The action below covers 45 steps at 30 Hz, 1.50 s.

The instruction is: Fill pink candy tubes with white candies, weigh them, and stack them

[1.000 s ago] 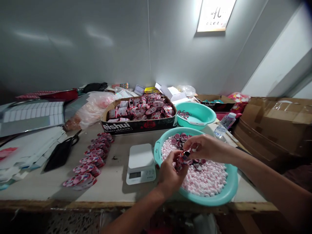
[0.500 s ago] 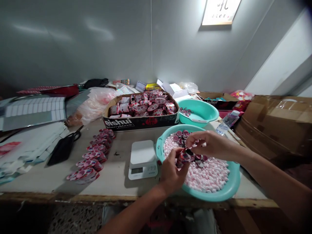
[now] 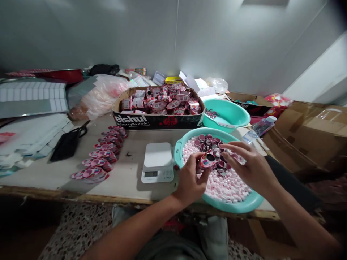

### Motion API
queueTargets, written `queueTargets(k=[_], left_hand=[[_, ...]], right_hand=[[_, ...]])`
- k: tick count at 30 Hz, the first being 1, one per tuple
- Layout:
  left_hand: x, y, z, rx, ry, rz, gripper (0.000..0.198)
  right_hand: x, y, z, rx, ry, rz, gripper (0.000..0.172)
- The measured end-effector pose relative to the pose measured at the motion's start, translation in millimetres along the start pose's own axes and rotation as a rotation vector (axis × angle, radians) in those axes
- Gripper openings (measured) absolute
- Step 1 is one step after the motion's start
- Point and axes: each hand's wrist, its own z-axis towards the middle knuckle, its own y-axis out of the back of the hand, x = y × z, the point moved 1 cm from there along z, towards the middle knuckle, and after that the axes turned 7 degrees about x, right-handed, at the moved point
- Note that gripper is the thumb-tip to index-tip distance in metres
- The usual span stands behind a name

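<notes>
My left hand (image 3: 191,178) is closed around a small red and pink printed container (image 3: 207,161) with a dark round opening, tilted above a turquoise basin (image 3: 177,150). My right hand (image 3: 248,166) hovers just right of the container with its fingers apart, and nothing shows clearly between them. Under both hands, the basin holds many small pale pink-and-white pieces (image 3: 227,191). A heap of round dark-pink caps (image 3: 208,141) lies on top of these pieces, partly hidden by the container and my fingers.
Left of the basin stands a white digital scale (image 3: 158,155). A row of printed containers (image 3: 104,148) lies farther left. Behind are a black carton (image 3: 157,122) full of similar containers, a second turquoise basin (image 3: 235,112) and a plastic bottle (image 3: 261,128). Cardboard boxes (image 3: 311,126) stand at right.
My right hand has drawn back from the container's opening to the right, its fingers spreading. The container has tipped so its opening faces me more. The view has tilted downward.
</notes>
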Motion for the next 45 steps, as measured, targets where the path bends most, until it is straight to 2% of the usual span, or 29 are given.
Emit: queueTargets(k=[5, 9, 13, 16, 20, 30, 36, 41, 45], left_hand=[[1, -3.0, -1, -0.07, -0.037, 0.017, 0.036], [2, -3.4, 0, -0.082, -0.043, 0.035, 0.037], [3, -3.7, 0, -0.059, -0.04, 0.043, 0.037], [3, -3.9, 0, -0.055, -0.045, 0.04, 0.037], [3, -4.8, -1, -0.071, -0.045, 0.053, 0.036], [3, -5.4, 0, -0.066, -0.034, 0.075, 0.037], [4, -3.9, -1, -0.056, -0.037, 0.082, 0.036], [3, -3.2, -2, -0.071, -0.049, 0.108, 0.037], [3, -4.3, -2, -0.069, -0.049, 0.115, 0.035]], right_hand=[[1, -18, -12, 0.0, 0.067, -0.067, 0.04], [7, -22, -17, 0.013, 0.105, -0.137, 0.048], [17, -20, -15, 0.056, 0.149, -0.197, 0.046], [22, -18, -13, 0.036, 0.169, -0.175, 0.046], [21, -15, -11, -0.02, 0.163, -0.177, 0.043], [19, -13, -16, -0.005, 0.211, -0.168, 0.033], [19, -4, -7, -0.047, 0.21, -0.177, 0.035], [20, -4, -3, -0.007, 0.187, -0.141, 0.047], [23, -8, -4, 0.027, 0.186, -0.105, 0.038]])
